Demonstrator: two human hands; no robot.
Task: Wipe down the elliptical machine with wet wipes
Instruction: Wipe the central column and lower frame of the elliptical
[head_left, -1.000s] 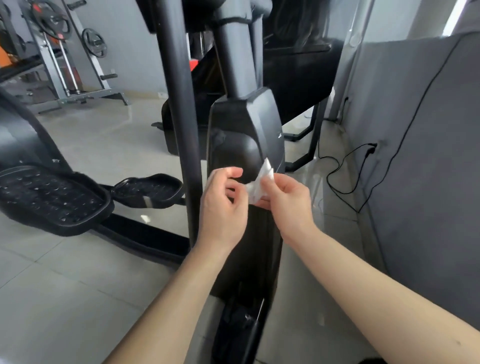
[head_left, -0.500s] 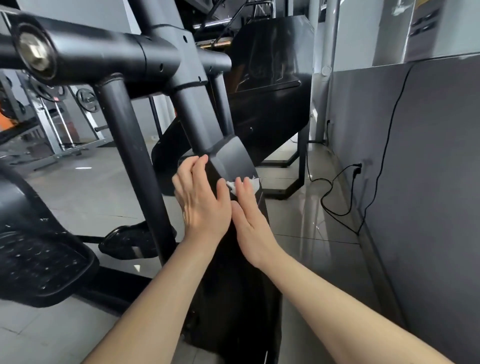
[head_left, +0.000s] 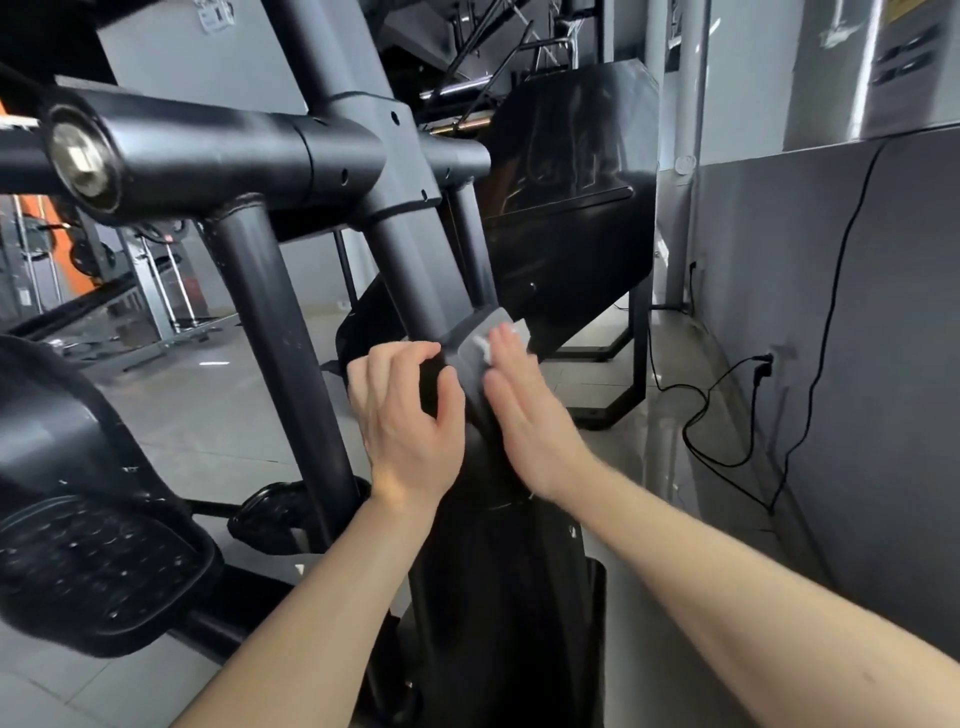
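The black elliptical machine (head_left: 270, 322) fills the left and middle of the view, with its upright posts and a crossbar above. Its black front housing (head_left: 498, 571) rises between my arms. My right hand (head_left: 524, 410) lies flat with straight fingers on the top right of the housing and presses a white wet wipe (head_left: 511, 332) against it; only the wipe's edges show past my fingertips. My left hand (head_left: 405, 421) is on the housing's left side just below the centre post, its fingers curled around the housing's top edge.
A black foot pedal (head_left: 98, 571) sits at lower left and a second pedal (head_left: 280, 509) behind the post. A grey padded wall (head_left: 857, 364) runs along the right with a black power cable (head_left: 727, 415) trailing to the tiled floor. Another black machine (head_left: 571, 208) stands behind.
My hands have gone from unfolding the wipe in the air to the top of the housing. My right hand now presses the wipe flat higher up, and my view has tilted upward.
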